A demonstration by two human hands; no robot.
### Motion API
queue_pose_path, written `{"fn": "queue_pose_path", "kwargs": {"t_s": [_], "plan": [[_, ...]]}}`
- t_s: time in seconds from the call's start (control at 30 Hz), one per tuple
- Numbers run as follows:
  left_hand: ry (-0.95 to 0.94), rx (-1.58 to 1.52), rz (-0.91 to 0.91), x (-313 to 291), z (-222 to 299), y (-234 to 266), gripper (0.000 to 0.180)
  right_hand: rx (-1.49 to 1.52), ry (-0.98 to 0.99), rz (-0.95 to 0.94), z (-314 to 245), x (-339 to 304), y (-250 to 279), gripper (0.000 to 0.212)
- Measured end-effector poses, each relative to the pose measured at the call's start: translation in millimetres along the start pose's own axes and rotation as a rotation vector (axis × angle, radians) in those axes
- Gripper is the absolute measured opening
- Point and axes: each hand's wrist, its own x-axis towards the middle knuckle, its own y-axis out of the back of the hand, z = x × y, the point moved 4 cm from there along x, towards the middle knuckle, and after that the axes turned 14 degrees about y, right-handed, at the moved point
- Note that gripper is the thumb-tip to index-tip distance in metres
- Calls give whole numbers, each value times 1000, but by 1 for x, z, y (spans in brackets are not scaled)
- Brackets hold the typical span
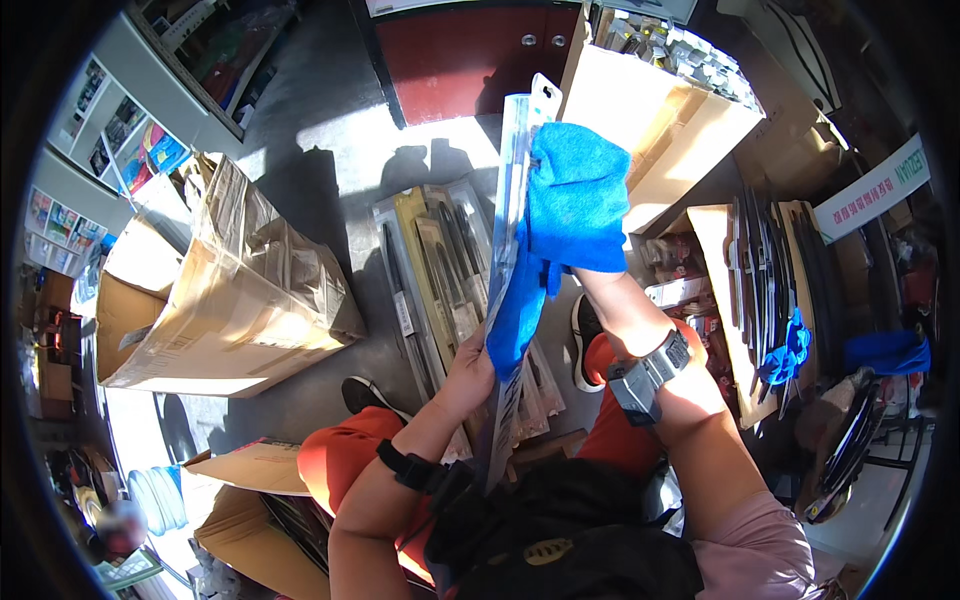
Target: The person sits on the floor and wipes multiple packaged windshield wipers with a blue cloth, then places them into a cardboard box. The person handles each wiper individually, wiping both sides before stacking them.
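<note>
A long, narrow clear plastic package (512, 165) with a hang tab at its top stands upright in front of me. My left hand (468, 374) is closed round its lower part. A blue cloth (578, 190) covers my right hand, whose fingers are hidden beneath it, and lies against the package's right side. The cloth's lower end hangs down along the package to my left fingers. Below, on the floor, lie several similar long packages (440, 255) holding dark strips that look like wiper blades.
An open, crumpled cardboard box (230, 330) stands at left. A tall box (650, 120) full of long packages stands at far right. Dark blades (745, 270) stand in a carton at right, near a blue bundle (785, 350). Another open carton (235, 520) sits at lower left. A red cabinet (465, 60) is ahead.
</note>
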Motion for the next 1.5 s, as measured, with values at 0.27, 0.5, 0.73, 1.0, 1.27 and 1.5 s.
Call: {"fn": "queue_pose_path", "kwargs": {"t_s": [0.27, 0.5, 0.73, 1.0, 1.27, 1.5], "plan": [[-334, 615, 400, -11, 19, -7, 71, 202, -167, 55, 38, -1, 7, 27], [-512, 807, 597, -22, 40, -6, 88, 625, -414, 249, 21, -10, 16, 28], [-333, 610, 424, -15, 39, 7, 93, 692, -263, 362, 6, 7, 40, 18], [-186, 658, 506, -14, 34, 12, 89, 622, -339, 294, 36, -10, 52, 39], [-306, 570, 493, 2, 33, 16, 84, 498, -387, 121, 21, -28, 32, 27], [72, -82, 102, -4, 20, 40, 43, 592, -339, 273, 36, -25, 47, 29]]}}
